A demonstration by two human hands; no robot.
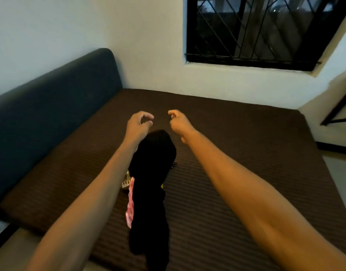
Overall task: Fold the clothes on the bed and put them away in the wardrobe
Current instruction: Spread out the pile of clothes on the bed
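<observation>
**Both arms out over the bed, dark clothes piled underneath**

Both arms are stretched forward over the bed [236,153], which has a brown ribbed cover. The left hand [138,124] has its fingers [148,116] curled round toward the thumb, making a loose ring – nothing I can see inside it. The right hand [179,121] is curled too, fingertips drawn in near the thumb, and I can't make out anything held there either. The two hands are near each other but apart, with a gap of bare bed cover between them.

Just below and behind the fingers of both hands, between the two forearms, sits a long heap of black clothes [150,182] running down toward the near edge of the bed. Whether the left wrist touches the top of the heap I can't tell – it's close. Poking out on the left-hand side of the black heap is a pink and white patterned piece [130,208], and a bit of something pale with a pattern [126,181] just above that.

Beyond the fingers: a white wall and a window [256,30] with dark metal bars. Off to the left of the left hand runs a dark blue padded headboard [56,106].
</observation>
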